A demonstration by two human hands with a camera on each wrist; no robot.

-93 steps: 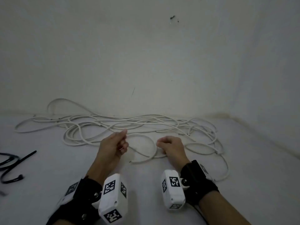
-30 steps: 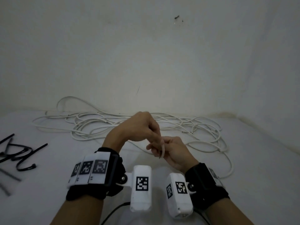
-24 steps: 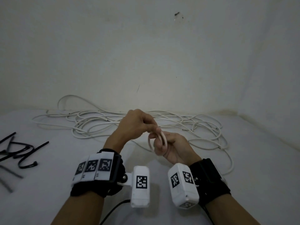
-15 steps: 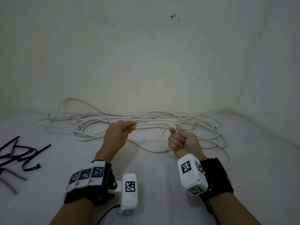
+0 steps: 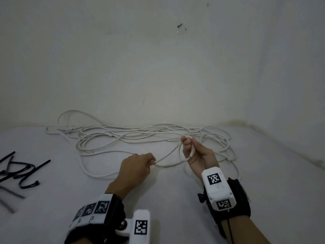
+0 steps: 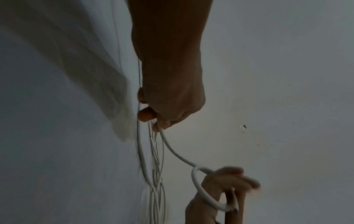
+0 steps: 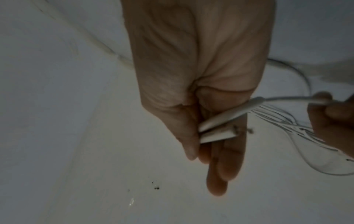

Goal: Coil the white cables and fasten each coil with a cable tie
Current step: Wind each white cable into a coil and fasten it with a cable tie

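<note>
**First loop of white cable held between two hands**

The right hand [image 5: 197, 155] is raised palm-up above the counter [image 5: 175, 199], its fingers [image 7: 226, 159] and thumb closed on a small loop of the white cable [image 5: 163, 158] — the cut end of the cable lies across the palm beside the loop. From that loop the cable runs down and left to the left hand [image 5: 135, 169], which pinches it between thumb and fingertips, knuckles up, just above the counter. The rest of the cable lies in a loose tangle [image 5: 123, 136] on the counter behind both hands, along the foot of the wall [image 5: 158, 67]. Black cable ties [image 5: 21, 171] lie scattered at the far left — well apart from the hands.
</note>
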